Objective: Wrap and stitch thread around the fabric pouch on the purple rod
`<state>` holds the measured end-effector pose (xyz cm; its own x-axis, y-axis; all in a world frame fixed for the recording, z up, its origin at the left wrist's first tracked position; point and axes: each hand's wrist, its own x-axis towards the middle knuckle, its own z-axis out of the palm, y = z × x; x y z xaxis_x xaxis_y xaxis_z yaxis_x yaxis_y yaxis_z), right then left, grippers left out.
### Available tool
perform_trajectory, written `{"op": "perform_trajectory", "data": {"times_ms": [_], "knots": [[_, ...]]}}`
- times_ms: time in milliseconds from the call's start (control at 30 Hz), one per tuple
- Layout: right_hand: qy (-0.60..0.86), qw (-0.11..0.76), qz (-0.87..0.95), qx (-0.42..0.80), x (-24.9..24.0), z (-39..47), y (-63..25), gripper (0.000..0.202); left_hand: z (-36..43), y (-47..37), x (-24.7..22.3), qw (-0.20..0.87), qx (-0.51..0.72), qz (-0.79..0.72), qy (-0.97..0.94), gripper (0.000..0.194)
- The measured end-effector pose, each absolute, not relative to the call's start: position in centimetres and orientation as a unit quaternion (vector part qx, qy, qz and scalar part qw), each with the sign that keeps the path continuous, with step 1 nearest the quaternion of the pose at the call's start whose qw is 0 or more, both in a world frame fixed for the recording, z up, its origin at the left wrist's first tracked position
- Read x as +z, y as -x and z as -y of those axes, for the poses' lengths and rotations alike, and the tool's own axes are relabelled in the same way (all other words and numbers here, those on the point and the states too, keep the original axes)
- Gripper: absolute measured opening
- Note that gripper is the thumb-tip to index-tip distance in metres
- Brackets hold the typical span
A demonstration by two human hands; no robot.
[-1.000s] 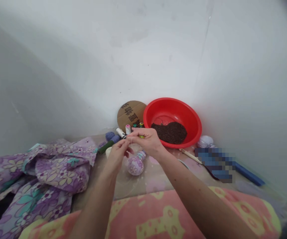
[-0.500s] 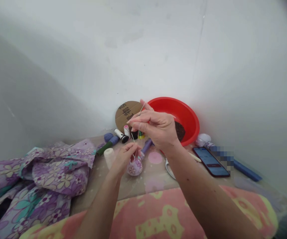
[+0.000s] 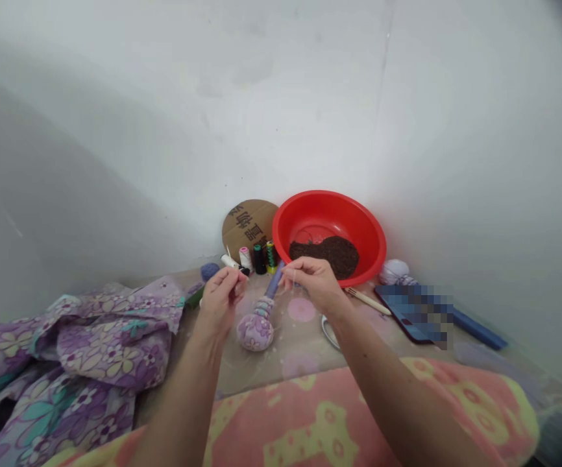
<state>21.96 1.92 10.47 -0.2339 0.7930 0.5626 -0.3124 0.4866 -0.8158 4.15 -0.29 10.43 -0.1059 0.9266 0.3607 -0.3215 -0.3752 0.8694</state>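
My left hand [image 3: 221, 293] is closed in a pinch, and a thin, pale, needle-like sliver [image 3: 229, 253] sticks up above its fingertips. To its right, my right hand [image 3: 314, 280] pinches a fine white thread [image 3: 294, 280], only faintly visible. Between and below the hands lies a floral cloth ball [image 3: 256, 332] on a purple stick [image 3: 275, 280], wound with bands at its neck. Neither hand touches it. Behind the left hand stand thread spools [image 3: 260, 259] in white, black and green-yellow.
A red basin [image 3: 377, 243] holds dark brown material [image 3: 339, 256]. Leaning on the wall is a cardboard disc [image 3: 242, 227]. Floral fabric [image 3: 115, 344] is heaped at left. Scissors [image 3: 328, 331], a phone [image 3: 398, 311] and a blue stick [image 3: 480, 329] with a white ball [image 3: 394, 271] lie right.
My right hand has come down and moved slightly right, away from the spools. My left hand has shifted left and up, off the floral ball, which now lies in plain view.
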Motion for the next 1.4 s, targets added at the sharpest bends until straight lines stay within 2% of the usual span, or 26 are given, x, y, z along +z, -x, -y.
{"op": "perform_trajectory", "data": {"times_ms": [367,700,967,1100,1233,1400], "knots": [[0.281,0.355,0.663,0.596,3.1,-2.9,-24.0,0.017,0.7,-3.2,10.2,0.475,0.667,-0.307,-0.484,0.021],[0.352,0.268,0.656,0.612,0.6,-3.0,-24.3,0.012,0.5,-1.8,9.5,0.502,0.676,-0.303,-0.446,0.022],[0.369,0.264,0.666,0.592,-0.5,-3.1,-23.9,0.009,0.9,-1.2,9.6,0.480,0.683,-0.333,-0.437,0.020],[0.291,0.270,0.656,0.642,0.4,-2.4,-24.7,0.011,1.6,-0.7,9.9,0.459,0.685,-0.345,-0.448,0.020],[0.180,0.313,0.632,0.686,0.8,-2.3,-25.8,0.011,2.9,-0.4,10.9,0.434,0.677,-0.336,-0.489,0.019],[0.177,0.352,0.629,0.670,0.5,-2.7,-26.6,0.009,4.9,0.3,12.3,0.403,0.515,-0.458,-0.602,0.025]]}}
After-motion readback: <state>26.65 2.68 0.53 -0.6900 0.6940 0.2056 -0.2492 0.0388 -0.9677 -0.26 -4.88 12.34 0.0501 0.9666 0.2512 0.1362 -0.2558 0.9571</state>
